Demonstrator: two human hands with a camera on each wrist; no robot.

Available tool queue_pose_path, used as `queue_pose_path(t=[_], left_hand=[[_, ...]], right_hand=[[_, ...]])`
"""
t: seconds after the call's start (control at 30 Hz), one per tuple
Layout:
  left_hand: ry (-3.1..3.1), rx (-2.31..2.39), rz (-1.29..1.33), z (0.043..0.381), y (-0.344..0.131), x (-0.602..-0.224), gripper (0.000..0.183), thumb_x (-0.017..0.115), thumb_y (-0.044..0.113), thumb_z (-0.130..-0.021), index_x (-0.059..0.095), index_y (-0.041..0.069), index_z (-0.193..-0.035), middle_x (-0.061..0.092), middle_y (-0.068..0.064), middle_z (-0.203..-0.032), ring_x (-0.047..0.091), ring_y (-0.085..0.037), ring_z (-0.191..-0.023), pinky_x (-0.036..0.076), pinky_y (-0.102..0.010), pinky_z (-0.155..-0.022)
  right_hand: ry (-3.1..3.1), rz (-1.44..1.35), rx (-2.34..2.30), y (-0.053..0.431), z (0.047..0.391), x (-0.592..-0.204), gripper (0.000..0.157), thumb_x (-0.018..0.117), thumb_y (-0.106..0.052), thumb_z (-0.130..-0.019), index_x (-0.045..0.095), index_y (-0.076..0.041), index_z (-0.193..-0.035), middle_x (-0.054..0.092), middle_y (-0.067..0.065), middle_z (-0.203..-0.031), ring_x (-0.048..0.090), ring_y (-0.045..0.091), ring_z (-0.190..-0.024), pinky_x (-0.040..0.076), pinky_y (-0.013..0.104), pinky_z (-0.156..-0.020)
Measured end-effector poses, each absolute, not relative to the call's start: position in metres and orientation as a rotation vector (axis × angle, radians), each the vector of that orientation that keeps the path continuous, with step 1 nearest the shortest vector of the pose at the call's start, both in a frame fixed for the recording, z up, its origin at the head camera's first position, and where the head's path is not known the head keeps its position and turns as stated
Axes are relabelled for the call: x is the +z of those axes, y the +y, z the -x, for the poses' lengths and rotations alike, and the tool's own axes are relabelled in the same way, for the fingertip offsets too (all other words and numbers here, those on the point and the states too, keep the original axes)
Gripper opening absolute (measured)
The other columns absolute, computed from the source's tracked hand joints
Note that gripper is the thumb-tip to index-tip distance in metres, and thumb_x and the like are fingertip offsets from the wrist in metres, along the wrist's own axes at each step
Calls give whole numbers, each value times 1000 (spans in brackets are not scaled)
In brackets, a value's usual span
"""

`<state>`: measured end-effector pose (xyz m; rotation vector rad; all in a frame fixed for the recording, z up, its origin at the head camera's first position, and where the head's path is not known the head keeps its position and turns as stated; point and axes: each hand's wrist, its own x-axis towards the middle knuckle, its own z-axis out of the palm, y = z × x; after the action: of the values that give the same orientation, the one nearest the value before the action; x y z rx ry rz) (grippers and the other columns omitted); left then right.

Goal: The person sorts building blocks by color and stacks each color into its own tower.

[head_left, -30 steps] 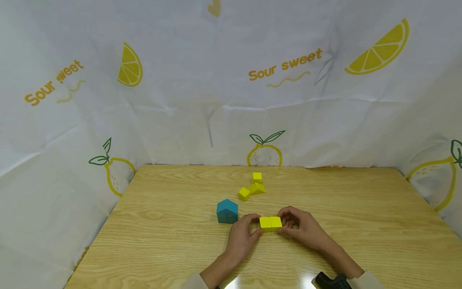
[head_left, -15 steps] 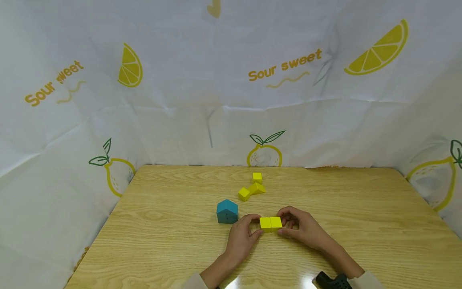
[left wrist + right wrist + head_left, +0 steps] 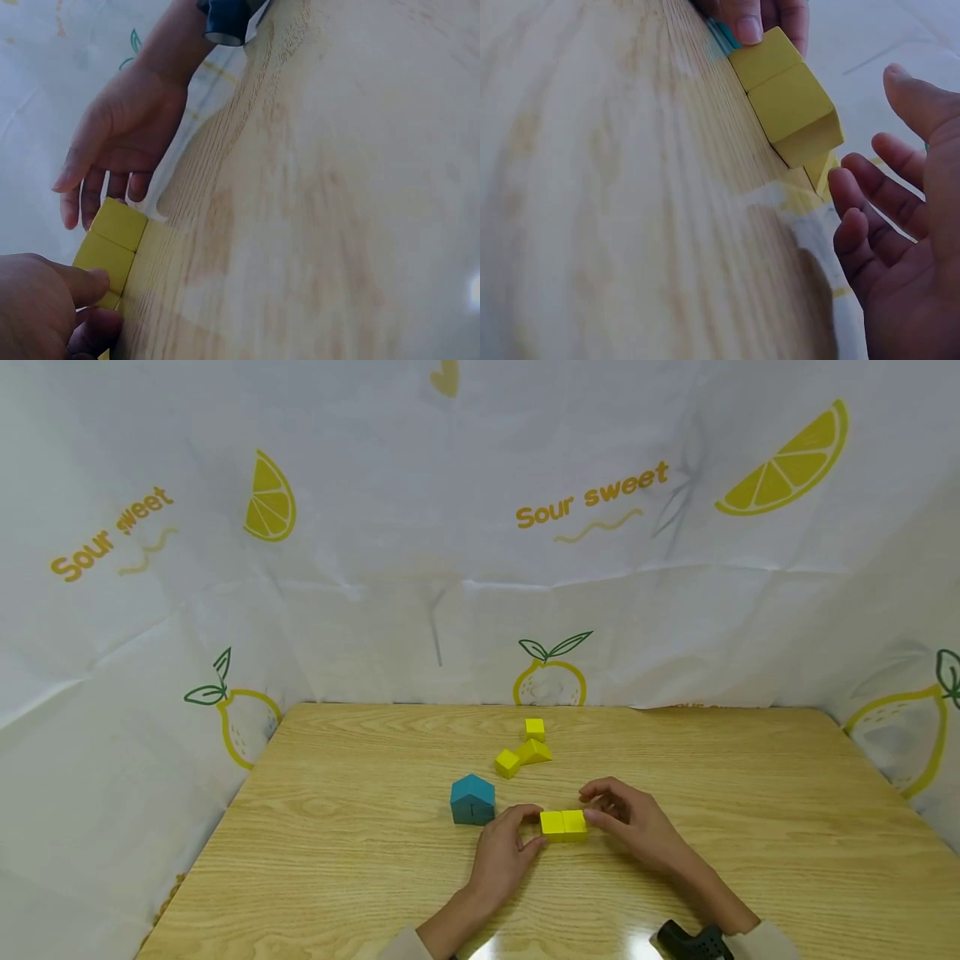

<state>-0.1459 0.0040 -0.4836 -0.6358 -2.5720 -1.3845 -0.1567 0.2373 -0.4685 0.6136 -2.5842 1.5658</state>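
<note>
Two yellow cubes stand side by side on the table, faces touching: a left yellow cube (image 3: 552, 827) and a right yellow cube (image 3: 574, 826). My left hand (image 3: 501, 852) pinches the left one between thumb and fingers; in the left wrist view its thumb (image 3: 91, 285) lies against the cube's near face. Just right of the pair, my right hand (image 3: 637, 827) is apart from the blocks, its fingers loosely bent around nothing. The right wrist view shows a gap between that hand (image 3: 907, 217) and the right cube (image 3: 799, 109).
Left of my left hand stands a blue house-shaped block group (image 3: 472, 800). Farther back are a yellow cube (image 3: 507, 763), a yellow triangular block (image 3: 535, 752) and another yellow cube (image 3: 534, 729). A printed white cloth (image 3: 390, 643) hangs behind the wooden table (image 3: 337, 827).
My right hand has let go of the right cube and moved slightly up and to the right, its fingers opening. The left hand and the blocks have stayed almost still.
</note>
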Motion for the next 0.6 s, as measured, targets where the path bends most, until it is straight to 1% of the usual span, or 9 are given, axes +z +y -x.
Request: queue_pose_path(t=[0.27,0.43,0.6], left_hand=[[-2560,-1370,640,147,2,-483,33,76,11,-82,64,10,-113,66,-2,-108,39,4,-56,39,-15,-52],[-2552,-1350,664,146,2,-483,33,76,11,-82,65,8,-113,66,-4,-107,38,5,-56,38,-15,-51],[-2573,-1371,652,147,3,-483,33,76,10,-82,64,9,-114,66,-3,-109,39,4,-56,39,-15,-52]], right_hand=[[-2558,-661,1478,229,170,-460,25,64,-17,-93,61,-7,-116,65,-1,-99,58,14,-82,50,29,-67],[-2581,-736,1433,223,181,-454,26,64,-17,-94,61,-7,-117,64,1,-101,57,14,-80,49,29,-67],[-2589,-862,1354,217,194,-450,25,64,-15,-93,61,-6,-117,64,4,-104,56,14,-79,48,29,-65]])
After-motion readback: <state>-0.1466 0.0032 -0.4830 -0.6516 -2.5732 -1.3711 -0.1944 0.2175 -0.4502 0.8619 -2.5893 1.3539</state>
